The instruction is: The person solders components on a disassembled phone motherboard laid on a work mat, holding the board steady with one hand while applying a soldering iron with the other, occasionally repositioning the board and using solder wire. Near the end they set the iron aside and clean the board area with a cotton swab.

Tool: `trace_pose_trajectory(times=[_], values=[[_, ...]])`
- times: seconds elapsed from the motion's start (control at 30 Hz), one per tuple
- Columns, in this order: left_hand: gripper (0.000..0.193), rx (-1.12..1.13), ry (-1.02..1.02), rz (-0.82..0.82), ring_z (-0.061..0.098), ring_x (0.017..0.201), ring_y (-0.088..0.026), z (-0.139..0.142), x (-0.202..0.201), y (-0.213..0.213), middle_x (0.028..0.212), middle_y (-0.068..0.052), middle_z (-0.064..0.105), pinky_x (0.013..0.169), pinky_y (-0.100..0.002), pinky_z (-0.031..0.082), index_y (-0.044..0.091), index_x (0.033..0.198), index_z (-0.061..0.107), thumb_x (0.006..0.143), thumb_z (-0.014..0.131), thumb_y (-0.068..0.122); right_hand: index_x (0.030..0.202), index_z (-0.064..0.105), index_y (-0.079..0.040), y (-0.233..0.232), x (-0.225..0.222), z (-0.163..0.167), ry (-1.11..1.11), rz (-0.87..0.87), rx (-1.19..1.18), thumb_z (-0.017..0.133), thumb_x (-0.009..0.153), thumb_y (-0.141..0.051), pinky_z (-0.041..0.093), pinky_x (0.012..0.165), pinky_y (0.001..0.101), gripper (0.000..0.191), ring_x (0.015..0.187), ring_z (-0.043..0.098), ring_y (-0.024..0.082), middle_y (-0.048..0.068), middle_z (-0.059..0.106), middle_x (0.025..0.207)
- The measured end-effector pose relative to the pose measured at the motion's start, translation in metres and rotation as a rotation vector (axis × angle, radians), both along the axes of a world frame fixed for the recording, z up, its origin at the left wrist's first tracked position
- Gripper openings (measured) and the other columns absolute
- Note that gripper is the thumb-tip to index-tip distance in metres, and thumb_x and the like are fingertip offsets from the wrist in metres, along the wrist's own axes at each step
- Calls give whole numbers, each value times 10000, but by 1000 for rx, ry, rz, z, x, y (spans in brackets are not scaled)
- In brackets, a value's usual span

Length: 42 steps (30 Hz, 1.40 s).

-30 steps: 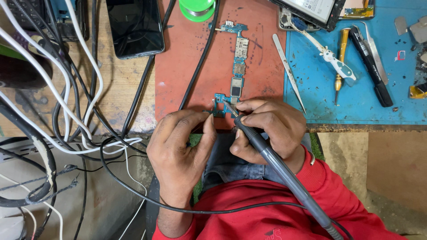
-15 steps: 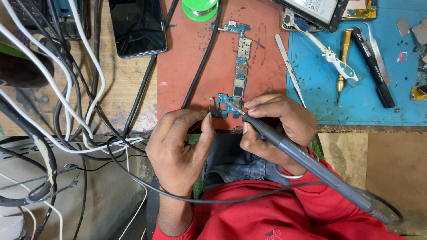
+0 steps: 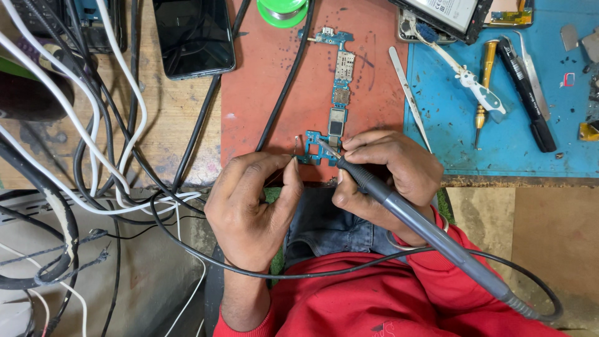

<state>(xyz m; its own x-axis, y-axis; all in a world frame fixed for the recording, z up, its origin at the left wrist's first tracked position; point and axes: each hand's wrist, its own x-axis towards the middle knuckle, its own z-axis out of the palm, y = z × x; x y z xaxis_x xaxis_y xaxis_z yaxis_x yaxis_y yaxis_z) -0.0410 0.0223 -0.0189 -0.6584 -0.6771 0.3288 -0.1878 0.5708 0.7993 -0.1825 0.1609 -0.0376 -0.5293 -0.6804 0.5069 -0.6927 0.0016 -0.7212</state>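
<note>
A long blue phone circuit board (image 3: 337,93) lies on a red-brown mat (image 3: 268,93) at the bench's near edge. My right hand (image 3: 390,178) grips a grey soldering iron (image 3: 424,228) like a pen, its tip touching the board's lower end. My left hand (image 3: 253,209) rests beside it, thumb and fingers pinched by the board's lower left corner, holding what looks like a thin wire (image 3: 296,145). The iron's black cord loops across my red sleeve.
A dark phone (image 3: 193,34) lies top left among black and white cables (image 3: 93,143). A green solder spool (image 3: 284,9) sits at the top. On the blue mat (image 3: 530,143): tweezers (image 3: 409,93), a gold-handled screwdriver (image 3: 483,81), a black pen-like tool (image 3: 527,93), an opened phone (image 3: 443,12).
Both hands stay at the board's lower end. The iron's handle has swung lower to the right, and the view has shifted slightly.
</note>
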Motion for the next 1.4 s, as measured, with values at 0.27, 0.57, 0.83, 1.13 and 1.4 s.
trace_pose_trajectory(times=[0.27,0.57,0.83,1.13,1.4], values=[[141,-8,-4,2,710,824,-195,0,0,0,978,-79,715,741,-303,559,41,1005,726,903,823,40,1025,646,-3,0,-1,0,9,16,-8,899,797,-90,617,758,290,352,862,762,214,162,721,995],[162,-67,-29,-22,703,862,-218,1,1,-2,980,-62,712,764,-328,548,55,998,726,887,844,54,1025,646,7,0,0,2,-31,26,4,890,797,-72,617,708,267,344,881,764,214,180,722,1003],[166,-74,-47,-22,697,864,-220,2,2,-3,982,-59,707,762,-332,544,60,994,724,882,846,52,1023,644,3,-3,3,2,12,0,5,882,797,-49,617,720,275,332,904,766,227,176,724,995],[165,-62,-50,-25,697,872,-217,4,3,-4,987,-55,711,767,-329,546,61,995,721,883,842,52,1042,645,0,-2,4,1,33,-11,2,897,817,-82,624,779,296,348,915,766,236,165,725,1015],[167,-78,-45,-32,691,889,-224,4,4,-3,981,-56,704,775,-342,539,68,1007,734,884,847,66,1040,641,4,1,5,0,-34,-2,-21,883,821,-102,611,707,262,343,855,760,194,174,719,1009]])
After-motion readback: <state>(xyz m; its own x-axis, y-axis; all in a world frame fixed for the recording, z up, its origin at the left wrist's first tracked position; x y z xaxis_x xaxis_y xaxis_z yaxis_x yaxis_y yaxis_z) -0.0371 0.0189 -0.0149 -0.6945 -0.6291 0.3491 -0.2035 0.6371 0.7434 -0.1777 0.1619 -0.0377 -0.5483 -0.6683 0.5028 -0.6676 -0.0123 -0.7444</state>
